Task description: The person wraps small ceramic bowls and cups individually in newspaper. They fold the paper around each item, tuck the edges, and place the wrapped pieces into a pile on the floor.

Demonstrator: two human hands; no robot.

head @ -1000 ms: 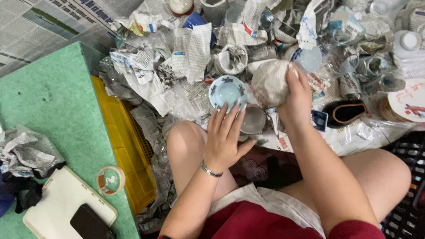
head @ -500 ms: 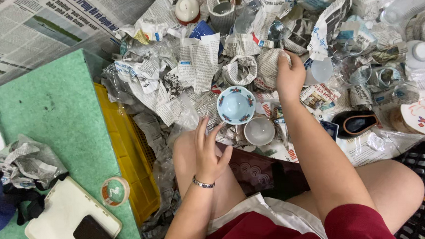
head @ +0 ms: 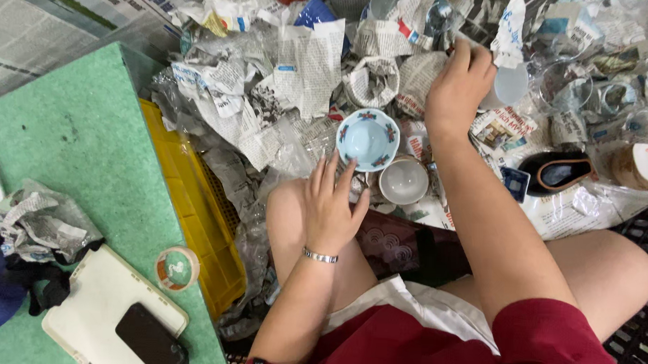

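So the left hand (head: pixel 330 211) rests spread on the knee just near the blue patterned bowl (head: pixel 368 138), while the right hand (head: pixel 458 86) farther off pinches crumpled newspaper (head: pixel 421 74).

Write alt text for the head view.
A seated person's right hand reaches into crumpled newspaper and dishes, while the left hand rests open on the knee below a blue patterned bowl. A green table stands alongside.

The person wears a dark red short-sleeved top, pale shorts and a thin silver bracelet (head: pixel 320 256) at the left wrist; forearms and knees are bare.
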